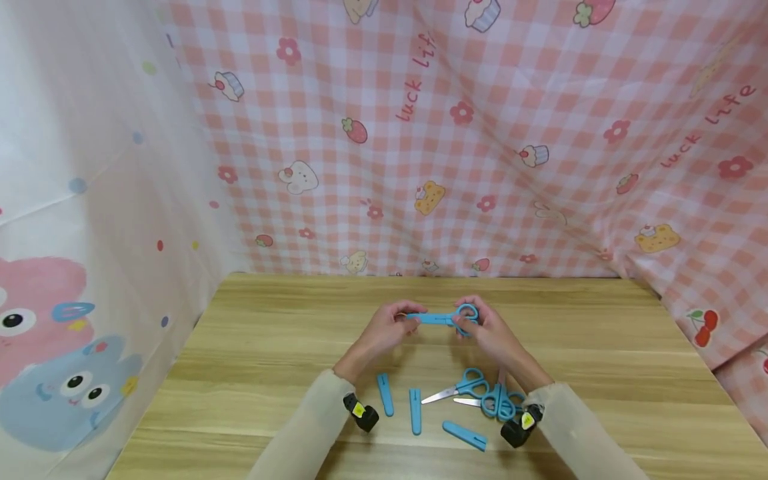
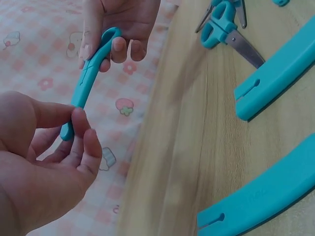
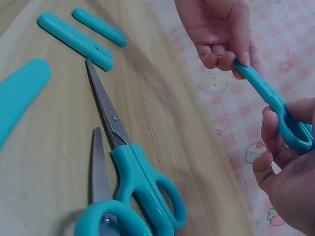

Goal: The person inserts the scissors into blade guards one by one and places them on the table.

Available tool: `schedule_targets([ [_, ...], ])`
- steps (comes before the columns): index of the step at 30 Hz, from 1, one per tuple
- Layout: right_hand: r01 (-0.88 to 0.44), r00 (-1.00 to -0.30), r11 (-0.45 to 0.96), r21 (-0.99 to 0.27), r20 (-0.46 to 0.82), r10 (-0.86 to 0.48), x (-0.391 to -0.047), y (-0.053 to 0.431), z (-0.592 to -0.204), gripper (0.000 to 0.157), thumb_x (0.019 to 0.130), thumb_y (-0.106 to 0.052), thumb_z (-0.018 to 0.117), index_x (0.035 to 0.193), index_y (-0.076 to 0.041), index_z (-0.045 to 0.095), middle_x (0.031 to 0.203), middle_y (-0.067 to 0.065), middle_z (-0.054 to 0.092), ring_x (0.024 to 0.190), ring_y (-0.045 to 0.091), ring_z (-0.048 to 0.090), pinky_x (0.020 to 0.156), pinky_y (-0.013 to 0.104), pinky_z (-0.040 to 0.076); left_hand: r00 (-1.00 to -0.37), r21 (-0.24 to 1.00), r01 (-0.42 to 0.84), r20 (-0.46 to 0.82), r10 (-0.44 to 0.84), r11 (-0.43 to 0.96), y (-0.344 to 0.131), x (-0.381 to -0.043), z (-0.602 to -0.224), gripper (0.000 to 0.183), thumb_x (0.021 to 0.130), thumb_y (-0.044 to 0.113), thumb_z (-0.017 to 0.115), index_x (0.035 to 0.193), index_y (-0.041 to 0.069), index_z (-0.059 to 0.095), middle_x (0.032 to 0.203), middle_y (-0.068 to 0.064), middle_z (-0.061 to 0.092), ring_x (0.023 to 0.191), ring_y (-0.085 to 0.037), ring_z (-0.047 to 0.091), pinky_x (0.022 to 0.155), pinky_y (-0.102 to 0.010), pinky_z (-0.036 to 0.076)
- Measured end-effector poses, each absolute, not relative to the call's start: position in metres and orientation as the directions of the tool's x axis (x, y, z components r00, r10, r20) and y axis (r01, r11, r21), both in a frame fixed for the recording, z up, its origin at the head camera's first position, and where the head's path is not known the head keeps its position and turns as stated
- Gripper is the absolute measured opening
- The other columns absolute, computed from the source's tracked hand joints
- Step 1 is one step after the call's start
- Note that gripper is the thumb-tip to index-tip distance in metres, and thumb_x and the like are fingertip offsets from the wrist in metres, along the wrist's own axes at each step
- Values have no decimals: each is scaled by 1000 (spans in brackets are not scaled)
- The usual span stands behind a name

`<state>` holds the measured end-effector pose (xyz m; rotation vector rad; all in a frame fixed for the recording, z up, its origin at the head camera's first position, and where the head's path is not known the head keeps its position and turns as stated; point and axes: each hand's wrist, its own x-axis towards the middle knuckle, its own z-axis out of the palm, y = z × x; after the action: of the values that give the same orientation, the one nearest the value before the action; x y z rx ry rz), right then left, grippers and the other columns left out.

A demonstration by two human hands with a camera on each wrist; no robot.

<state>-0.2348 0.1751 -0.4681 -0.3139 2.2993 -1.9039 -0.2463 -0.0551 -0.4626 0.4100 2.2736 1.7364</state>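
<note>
Above the table, both hands hold one pair of blue scissors whose blades are inside a blue blade cover. My left hand pinches the closed end of that cover between thumb and fingers. On the other side, my right hand grips the looped handles, thumb on top. The cover reaches up to the handles, so no blade metal shows. Nearer the body lie more blue-handled scissors with bare blades, partly overlapping below the right wrist.
Three loose blue covers lie on the wooden table: one cover by the left wrist, a second cover beside it, a third cover closer to the front. A checked cloth hangs behind the table.
</note>
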Motion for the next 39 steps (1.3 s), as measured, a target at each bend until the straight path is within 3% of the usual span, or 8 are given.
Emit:
schedule_targets([
  [4, -55, -976, 180, -982, 14, -218, -241, 176, -472, 27, 100, -7, 55, 124, 1, 46, 90, 7, 58, 80, 29, 62, 75, 35, 53, -940, 968, 51, -36, 339, 245, -54, -252, -468, 21, 97, 12, 62, 116, 8, 67, 106, -18, 66, 95, -42, 61, 79, -44, 52],
  [7, -37, -979, 188, -982, -2, -203, -245, 176, -474, 30, 101, -7, 55, 126, 4, 45, 90, 5, 56, 82, 30, 62, 76, 35, 53, -947, 969, 32, -49, 317, 243, -53, -257, -471, 17, 95, 13, 64, 111, 10, 68, 99, -13, 66, 87, -34, 60, 71, -32, 49],
  [10, -8, -982, 171, -985, -25, -189, -249, 175, -477, 30, 102, -6, 52, 128, 6, 44, 91, 5, 53, 82, 26, 60, 76, 34, 53, -952, 968, 19, -59, 299, 251, -51, -261, -474, 15, 95, 13, 65, 109, 12, 69, 96, -7, 65, 82, -23, 57, 68, -26, 46],
  [17, 20, -983, 160, -987, -49, -179, -257, 176, -485, 30, 104, -4, 40, 131, 9, 41, 97, 8, 48, 83, 22, 59, 80, 35, 53, -953, 960, 8, -77, 292, 279, -47, -269, -480, 16, 97, 11, 60, 110, 13, 68, 106, -11, 67, 92, -23, 60, 77, -32, 49],
  [22, 24, -986, 175, -984, -52, -157, -263, 178, -490, 34, 103, -5, 45, 135, 8, 41, 101, 8, 50, 86, 22, 62, 82, 33, 55, -959, 956, -5, -88, 268, 295, -44, -275, -484, 17, 98, 11, 59, 112, 10, 67, 102, -3, 65, 93, -20, 58, 79, -30, 47],
  [30, 27, -995, 194, -981, -46, -92, -270, 179, -497, 39, 101, -5, 54, 136, 8, 41, 101, 7, 58, 83, 23, 67, 79, 31, 57, -970, 951, -30, -101, 219, 306, -39, -282, -490, 22, 95, 8, 61, 116, 3, 65, 101, -5, 64, 89, -18, 58, 78, -29, 48],
  [35, 24, -997, 275, -961, -44, -66, -274, 180, -500, 37, 100, -9, 56, 133, 5, 45, 96, 4, 59, 82, 15, 57, 71, 29, 51, -977, 940, -67, -130, 169, 336, -37, -286, -494, 22, 94, 6, 62, 116, 5, 65, 105, -6, 64, 94, -19, 60, 85, -33, 50],
  [39, 29, -997, 305, -952, -48, -55, -275, 181, -504, 33, 99, -8, 58, 128, 4, 47, 95, 5, 61, 80, 13, 52, 68, 26, 46, -977, 939, -101, -156, 144, 329, -36, -289, -499, 23, 91, 1, 64, 113, 5, 65, 101, -7, 65, 90, -18, 62, 80, -31, 53],
])
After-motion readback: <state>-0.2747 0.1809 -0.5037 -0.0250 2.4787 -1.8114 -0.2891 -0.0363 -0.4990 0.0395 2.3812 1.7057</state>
